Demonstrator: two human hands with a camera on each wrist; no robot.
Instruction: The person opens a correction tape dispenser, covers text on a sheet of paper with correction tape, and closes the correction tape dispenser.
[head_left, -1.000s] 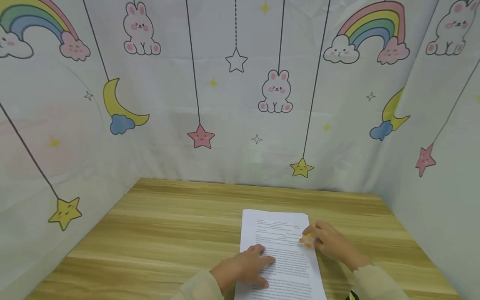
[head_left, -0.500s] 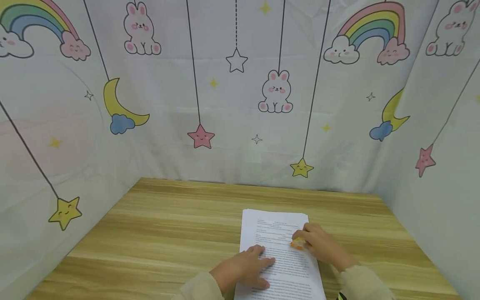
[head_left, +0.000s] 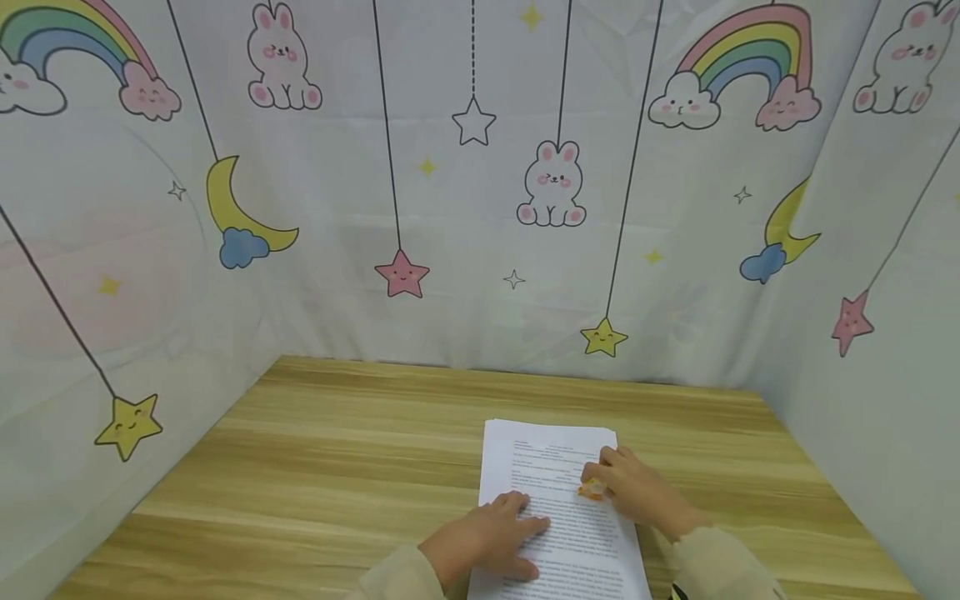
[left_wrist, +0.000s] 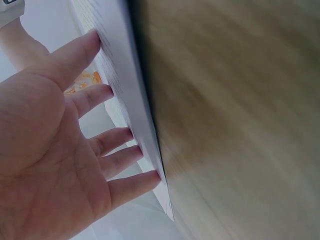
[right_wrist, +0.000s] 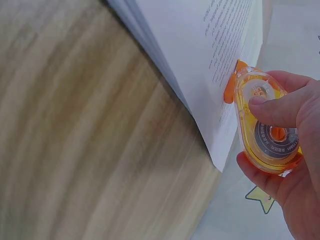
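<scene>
A stack of printed paper [head_left: 555, 454] lies on the wooden table, its top sheet covered with lines of text. My left hand [head_left: 491, 537] rests on the left part of the sheet with the fingers spread; in the left wrist view the fingertips [left_wrist: 131, 134] touch the page. My right hand [head_left: 641, 492] holds a correction tape [right_wrist: 267, 120] between thumb and fingers. Its case is clear and orange, with a dark round label. The orange tip end [right_wrist: 230, 89] is at the text on the right side of the page; whether it touches is hard to tell.
Bare wooden table [head_left: 337, 467] stretches left of and behind the stack. White cloth [head_left: 322, 325] printed with rabbits, stars, moons and rainbows stands along the back and both sides of the table.
My right hand has moved left over the page with the correction tape, mostly in the first half second and only slightly since. My left hand has stayed in place.
</scene>
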